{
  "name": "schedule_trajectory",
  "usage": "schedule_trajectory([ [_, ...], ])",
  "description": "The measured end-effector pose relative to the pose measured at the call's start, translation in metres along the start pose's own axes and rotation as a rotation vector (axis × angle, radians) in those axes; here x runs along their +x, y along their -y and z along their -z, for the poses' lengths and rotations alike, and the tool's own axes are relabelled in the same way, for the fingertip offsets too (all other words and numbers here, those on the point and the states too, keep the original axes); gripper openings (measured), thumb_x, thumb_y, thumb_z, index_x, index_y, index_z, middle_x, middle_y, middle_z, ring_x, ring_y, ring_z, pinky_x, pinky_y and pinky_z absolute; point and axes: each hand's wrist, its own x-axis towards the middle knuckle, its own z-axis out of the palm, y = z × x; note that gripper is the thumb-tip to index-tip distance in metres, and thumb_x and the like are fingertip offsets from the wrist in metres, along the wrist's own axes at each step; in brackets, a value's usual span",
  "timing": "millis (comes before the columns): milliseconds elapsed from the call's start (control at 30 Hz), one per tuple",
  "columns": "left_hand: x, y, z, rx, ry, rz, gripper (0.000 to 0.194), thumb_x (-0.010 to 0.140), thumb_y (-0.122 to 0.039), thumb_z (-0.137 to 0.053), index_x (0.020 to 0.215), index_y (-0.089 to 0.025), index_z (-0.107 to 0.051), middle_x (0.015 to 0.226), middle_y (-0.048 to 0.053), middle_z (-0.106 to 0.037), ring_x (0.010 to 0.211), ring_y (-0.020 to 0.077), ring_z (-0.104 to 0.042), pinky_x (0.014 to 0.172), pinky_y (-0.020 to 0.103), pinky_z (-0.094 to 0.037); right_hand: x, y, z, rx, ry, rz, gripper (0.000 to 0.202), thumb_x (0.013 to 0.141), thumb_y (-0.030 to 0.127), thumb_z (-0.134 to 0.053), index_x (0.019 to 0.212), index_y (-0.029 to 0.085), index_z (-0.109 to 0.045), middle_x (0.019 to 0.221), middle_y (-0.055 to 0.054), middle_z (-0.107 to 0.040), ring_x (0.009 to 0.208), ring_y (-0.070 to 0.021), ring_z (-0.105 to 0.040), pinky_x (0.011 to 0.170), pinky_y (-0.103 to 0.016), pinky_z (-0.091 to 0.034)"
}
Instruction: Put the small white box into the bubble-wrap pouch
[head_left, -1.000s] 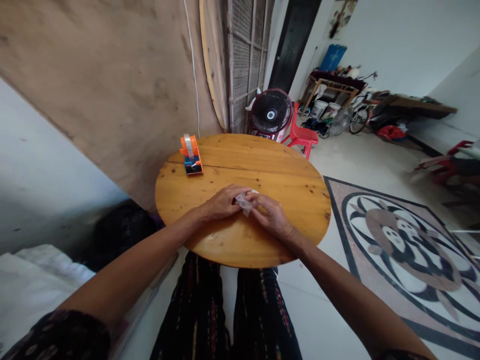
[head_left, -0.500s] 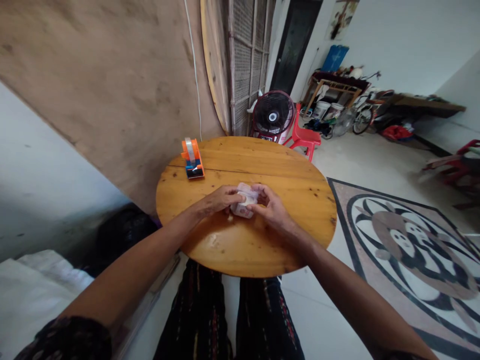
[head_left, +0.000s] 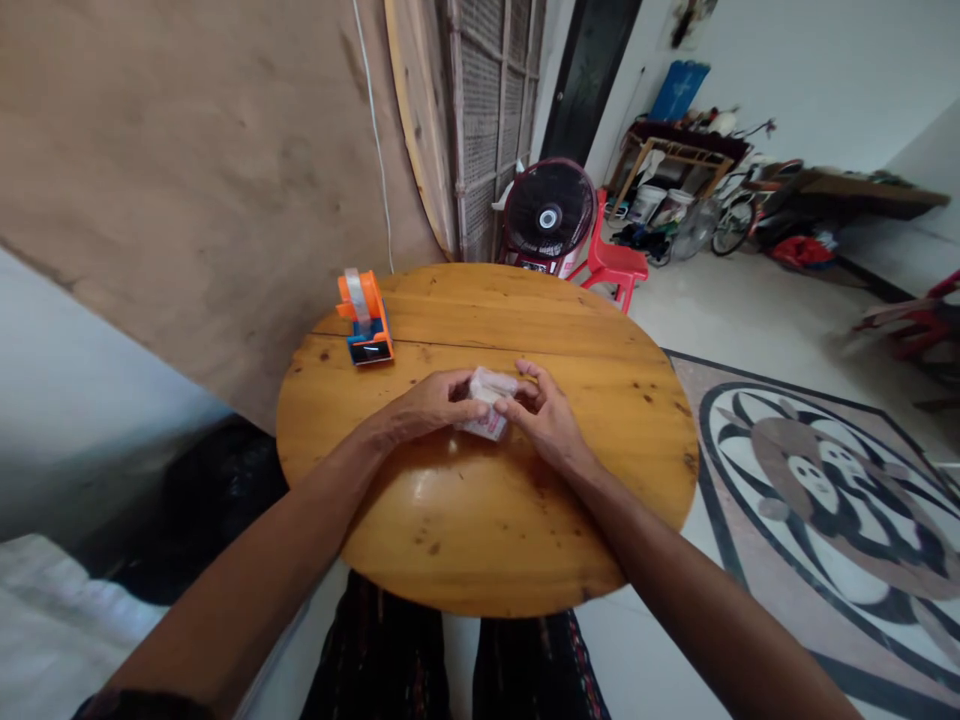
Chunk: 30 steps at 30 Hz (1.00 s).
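Note:
A small whitish box with pink print, wrapped in clear plastic (head_left: 487, 423), is between my two hands over the middle of the round wooden table (head_left: 465, 510). My left hand (head_left: 435, 402) is closed on its left side, the thumb lying across the near top. From the right, my right hand (head_left: 546, 412) grips it with the thumb on top and some fingers behind, the index finger raised. An orange and blue tape dispenser (head_left: 367, 318) with a roll of clear tape stands at the table's back left.
Behind the table are a dark red fan (head_left: 549, 215) and a red plastic chair (head_left: 616, 262). A brown board (head_left: 225, 180) leans along the left. Black bags (head_left: 217, 490) lie low at the left, and a panda floor pattern (head_left: 847, 500) is at the right.
The view has come closer to the table. My left thumb has moved further over the box, and my right index finger has lifted away from it.

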Motion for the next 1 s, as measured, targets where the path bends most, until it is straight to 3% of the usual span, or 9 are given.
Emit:
schedule_trajectory([
  [267,0.0,0.007,-0.008,-0.026,-0.085,-0.051,0.053,0.074,-0.036,-0.075,0.118,-0.014,-0.056,0.113,0.01,-0.065,0.099,0.0205,-0.063,0.088,0.033,-0.048,-0.002,0.003,-0.005,-0.013,-0.009,-0.003,0.071,0.069,0.049,-0.078,0.126,0.022,-0.045,0.108,-0.011,-0.07,0.098,-0.0239,-0.068,0.089,-0.041,-0.054],
  [400,0.001,0.011,-0.008,-0.079,-0.155,-0.056,0.082,0.071,-0.035,-0.078,0.139,-0.017,-0.035,0.113,0.011,-0.065,0.099,0.0218,-0.064,0.084,0.034,-0.051,-0.002,0.006,-0.005,0.028,-0.019,-0.011,0.062,0.073,0.051,-0.074,0.122,0.023,-0.048,0.11,-0.011,-0.07,0.099,-0.0234,-0.068,0.089,-0.04,-0.054],
  [467,0.001,0.013,-0.009,-0.091,-0.163,-0.086,0.087,0.072,-0.034,-0.078,0.141,-0.019,-0.029,0.111,0.011,-0.065,0.097,0.0211,-0.065,0.082,0.033,-0.051,-0.002,0.006,-0.004,0.045,-0.021,-0.018,0.057,0.076,0.051,-0.071,0.12,0.023,-0.048,0.105,-0.01,-0.071,0.095,-0.0223,-0.068,0.085,-0.038,-0.054],
  [667,0.001,0.016,-0.016,-0.003,-0.238,-0.179,0.061,0.072,-0.034,-0.079,0.118,-0.022,-0.041,0.108,0.009,-0.066,0.092,0.0187,-0.066,0.079,0.031,-0.052,0.004,0.002,0.001,0.076,-0.047,-0.034,0.054,0.075,0.053,-0.07,0.113,0.022,-0.048,0.08,0.0,-0.068,0.063,-0.0146,-0.063,0.063,-0.031,-0.053],
  [800,0.0,0.016,-0.017,0.041,-0.245,-0.224,0.06,0.073,-0.032,-0.078,0.119,-0.022,-0.041,0.114,0.009,-0.065,0.091,0.0179,-0.067,0.08,0.031,-0.053,0.005,0.003,0.002,0.112,-0.087,-0.067,0.054,0.07,0.048,-0.075,0.109,0.022,-0.048,0.08,0.0,-0.067,0.062,-0.0128,-0.061,0.059,-0.028,-0.052],
  [1000,-0.002,0.013,-0.015,0.206,-0.204,-0.209,0.05,0.075,-0.033,-0.074,0.118,-0.019,-0.054,0.113,0.008,-0.066,0.094,0.0186,-0.066,0.085,0.033,-0.052,0.004,0.005,0.001,0.125,-0.094,-0.083,0.051,0.067,0.04,-0.077,0.108,0.021,-0.052,0.082,0.0,-0.068,0.066,-0.013,-0.062,0.062,-0.027,-0.052],
])
